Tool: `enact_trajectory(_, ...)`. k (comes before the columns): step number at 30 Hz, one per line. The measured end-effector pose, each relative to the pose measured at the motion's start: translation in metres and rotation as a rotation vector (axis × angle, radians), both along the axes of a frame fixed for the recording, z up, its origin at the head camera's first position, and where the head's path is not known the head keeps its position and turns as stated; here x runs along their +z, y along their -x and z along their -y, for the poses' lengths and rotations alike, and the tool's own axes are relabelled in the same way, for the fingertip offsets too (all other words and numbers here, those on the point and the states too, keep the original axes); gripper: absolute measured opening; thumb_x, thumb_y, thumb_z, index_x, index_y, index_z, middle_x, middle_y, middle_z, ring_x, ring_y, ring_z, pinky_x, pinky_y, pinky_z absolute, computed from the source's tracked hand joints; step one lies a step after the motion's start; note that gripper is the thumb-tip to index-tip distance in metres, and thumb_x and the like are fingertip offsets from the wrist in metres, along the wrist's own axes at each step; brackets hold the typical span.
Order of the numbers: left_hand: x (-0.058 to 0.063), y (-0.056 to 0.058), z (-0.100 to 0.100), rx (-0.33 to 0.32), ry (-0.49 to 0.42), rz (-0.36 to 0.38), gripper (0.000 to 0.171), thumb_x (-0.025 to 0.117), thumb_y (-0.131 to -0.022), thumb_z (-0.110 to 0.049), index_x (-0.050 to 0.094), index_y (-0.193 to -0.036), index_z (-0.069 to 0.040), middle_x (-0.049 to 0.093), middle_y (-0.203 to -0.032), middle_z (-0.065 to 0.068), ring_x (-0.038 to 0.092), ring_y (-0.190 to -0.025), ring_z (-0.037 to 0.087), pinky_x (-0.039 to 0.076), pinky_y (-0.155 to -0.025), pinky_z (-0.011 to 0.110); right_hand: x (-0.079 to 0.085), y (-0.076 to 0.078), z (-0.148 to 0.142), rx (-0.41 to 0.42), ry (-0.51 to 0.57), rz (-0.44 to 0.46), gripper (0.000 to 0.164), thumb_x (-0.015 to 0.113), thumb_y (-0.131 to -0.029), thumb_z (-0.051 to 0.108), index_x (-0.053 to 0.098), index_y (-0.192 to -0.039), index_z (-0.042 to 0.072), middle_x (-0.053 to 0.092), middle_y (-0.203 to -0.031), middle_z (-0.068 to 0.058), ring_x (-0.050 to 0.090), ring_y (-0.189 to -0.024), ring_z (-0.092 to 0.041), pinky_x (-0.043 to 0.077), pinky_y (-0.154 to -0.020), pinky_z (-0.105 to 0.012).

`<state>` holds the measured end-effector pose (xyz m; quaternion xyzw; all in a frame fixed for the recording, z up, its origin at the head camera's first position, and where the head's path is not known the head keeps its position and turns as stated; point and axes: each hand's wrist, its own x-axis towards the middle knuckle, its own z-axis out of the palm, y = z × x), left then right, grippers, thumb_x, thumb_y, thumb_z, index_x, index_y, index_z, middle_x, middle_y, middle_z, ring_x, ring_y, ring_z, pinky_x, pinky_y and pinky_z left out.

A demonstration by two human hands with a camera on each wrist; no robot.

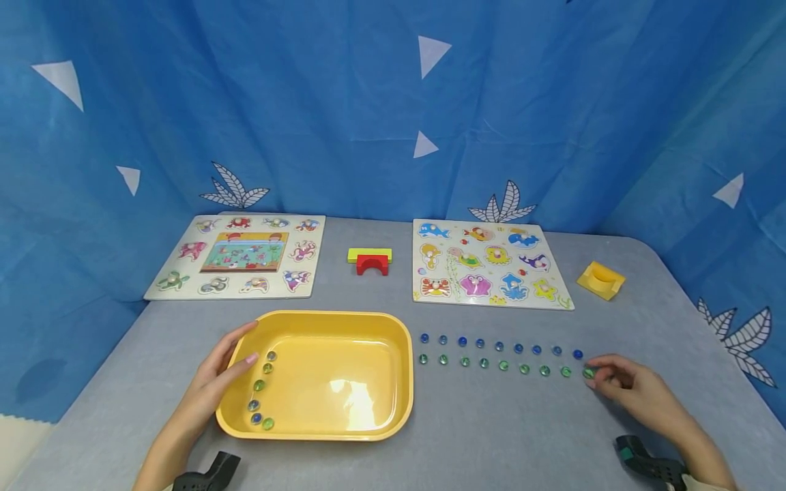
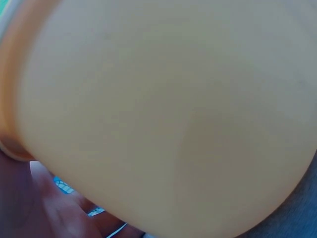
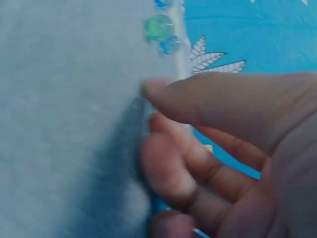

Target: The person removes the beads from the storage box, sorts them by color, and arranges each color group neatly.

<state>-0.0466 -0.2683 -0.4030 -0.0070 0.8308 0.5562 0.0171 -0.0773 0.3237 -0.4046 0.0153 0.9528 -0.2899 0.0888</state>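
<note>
My left hand [image 1: 205,385] grips the left side of a yellow plastic tray [image 1: 331,314], thumb over the rim and fingers outside. The tray's pale outer side fills most of the left wrist view. Several blue and green glass marbles [image 1: 259,385] lie along the tray's left end. To the right of it, a row of blue marbles [image 1: 499,346] runs above a row of green marbles [image 1: 503,365]. At the right end of the lower row, my right hand [image 1: 641,395] pinches a green marble [image 1: 589,373] between thumb and fingers, touching or close to the table. Fingers mostly hide this marble in the right wrist view.
Behind the tray lies a sea-animal puzzle board [image 1: 295,285]; another puzzle board [image 1: 491,256] lies behind the marble rows. Between the boards are a yellow-green block [image 1: 370,252] and a red arch block [image 1: 372,263]. A yellow block [image 1: 601,280] sits at right. Blue cloth [image 1: 344,102] hangs behind.
</note>
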Motion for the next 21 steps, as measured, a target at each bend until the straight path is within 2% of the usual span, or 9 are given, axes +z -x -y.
enact_trajectory(7,0.0,0.0,0.0,-0.005,-0.014,0.007,0.051,0.046,-0.094,-0.031,0.027,-0.141,-0.027,0.024,-0.147,-0.008,0.019,-0.125,-0.015,0.026,-0.086,-0.003,0.018,-0.005,-0.008,0.05,-0.005,-0.043,0.038,0.054,-0.09,0.028,0.053,-0.12,0.004,0.062,-0.088,-0.002,0.052,-0.062,-0.002,0.04,-0.051,-0.023)
enact_trajectory(12,0.0,0.0,0.001,0.004,-0.007,0.01,0.052,0.047,-0.093,-0.032,0.027,-0.141,-0.028,0.024,-0.147,-0.008,0.019,-0.129,-0.008,0.025,-0.086,-0.003,0.039,0.001,0.017,0.134,0.077,-0.081,0.037,0.05,-0.092,0.029,0.054,-0.12,0.005,0.063,-0.096,-0.007,0.058,-0.073,-0.004,0.046,-0.059,-0.024)
enact_trajectory(16,-0.001,0.0,0.001,0.009,0.0,0.016,0.052,0.047,-0.093,-0.032,0.027,-0.141,-0.029,0.023,-0.147,-0.008,0.018,-0.131,-0.006,0.025,-0.085,-0.003,0.055,0.012,0.062,0.288,0.159,-0.047,0.035,0.051,-0.092,0.03,0.056,-0.117,0.006,0.063,-0.101,-0.009,0.059,-0.078,-0.008,0.048,-0.064,-0.024)
enact_trajectory(21,-0.002,0.0,0.0,0.012,0.004,0.017,0.052,0.047,-0.093,-0.032,0.027,-0.141,-0.029,0.023,-0.147,-0.007,0.019,-0.126,-0.011,0.025,-0.085,-0.003,0.07,0.03,0.131,0.557,0.228,-0.003,0.031,0.052,-0.09,0.033,0.059,-0.114,0.014,0.064,-0.095,-0.004,0.056,-0.077,-0.007,0.047,-0.067,-0.023)
